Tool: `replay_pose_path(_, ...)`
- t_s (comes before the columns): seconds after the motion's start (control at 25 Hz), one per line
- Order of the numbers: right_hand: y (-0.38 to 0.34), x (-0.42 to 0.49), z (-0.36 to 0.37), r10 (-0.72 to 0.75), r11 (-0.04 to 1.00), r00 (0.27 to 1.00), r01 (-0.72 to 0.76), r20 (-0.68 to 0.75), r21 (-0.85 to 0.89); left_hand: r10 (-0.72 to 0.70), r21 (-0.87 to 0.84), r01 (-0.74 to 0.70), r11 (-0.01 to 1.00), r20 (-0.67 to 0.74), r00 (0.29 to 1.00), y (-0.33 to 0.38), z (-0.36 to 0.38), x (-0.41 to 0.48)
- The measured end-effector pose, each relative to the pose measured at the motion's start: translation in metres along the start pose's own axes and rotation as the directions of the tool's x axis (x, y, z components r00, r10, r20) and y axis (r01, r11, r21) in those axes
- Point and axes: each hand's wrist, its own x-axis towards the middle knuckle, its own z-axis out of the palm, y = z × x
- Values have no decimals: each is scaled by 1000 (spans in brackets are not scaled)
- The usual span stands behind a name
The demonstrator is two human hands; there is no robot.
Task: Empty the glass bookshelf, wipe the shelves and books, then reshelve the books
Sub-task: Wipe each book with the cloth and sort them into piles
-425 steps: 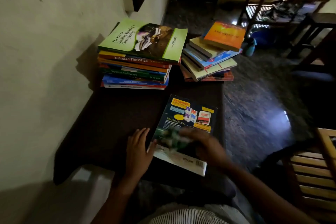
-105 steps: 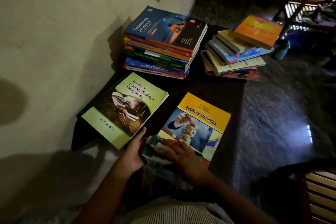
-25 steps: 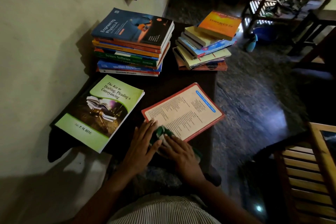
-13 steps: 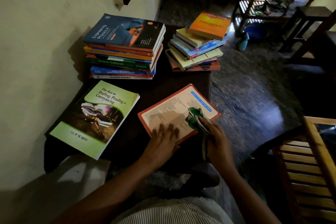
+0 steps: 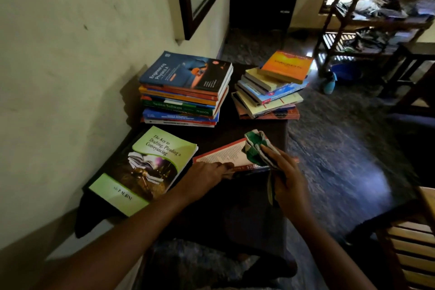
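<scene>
left hand (image 5: pixel 204 176) pinches red book (image 5: pixel 226 154) at its 6 o'clock edge, right hand (image 5: pixel 288 179) clutches cloth (image 5: pixel 255 146) at 3 o'clock; best to brace the book firmly and wipe along the spine.

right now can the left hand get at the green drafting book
Probably yes: the green book lies flat beside the left hand, nothing on it or between them, though that hand grips the red-edged book.
</scene>
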Motion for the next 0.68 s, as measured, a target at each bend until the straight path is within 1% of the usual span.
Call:
replay_pose_path(0.04,-2,-1,-1,-2,1000,1000,2,1,11,-74,-86,69,994,-51,996,4,-6,1)
replay_pose_path(0.08,-4,-1,-3,-8,1000,1000,8,-4,22,-203,-196,178,964,-114,973,7,-11,1)
replay_pose_path(0.12,-7,0,-3,-17,999,1000,17,-8,31,-351,-313,298,902,-128,927,9,-19,0)
replay_pose_path(0.16,-11,2,-4,-32,999,999,32,-6,42,-490,-420,400,815,-130,862,8,-27,-4)
replay_pose_path(0.2,-16,5,-2,-59,997,998,59,4,58,-618,-517,477,711,-135,775,5,-33,-11)
replay_pose_path(0.24,-21,9,0,-97,993,995,95,20,73,-730,-613,527,588,-122,673,1,-38,-20)
replay_pose_path(0.32,-33,17,10,-173,981,981,165,83,101,-888,-760,575,301,-4,460,-3,-46,-45)
replay_pose_path(0.36,-38,22,19,-201,976,971,187,127,115,-926,-804,565,187,48,375,-5,-50,-59)
replay_pose_path(0.4,-42,26,29,-221,971,960,201,170,127,-947,-828,550,112,77,310,-8,-51,-72)
replay_pose_path(0.48,-46,36,52,-262,962,929,230,261,147,-972,-842,538,31,100,214,-19,-52,-96)
replay_pose_path(0.56,-48,42,81,-298,954,877,259,377,151,-981,-844,535,-38,133,139,-41,-45,-120)
replay_pose_path(0.68,-46,47,119,-343,939,801,306,491,156,-978,-786,609,-107,194,78,-79,-27,-147)
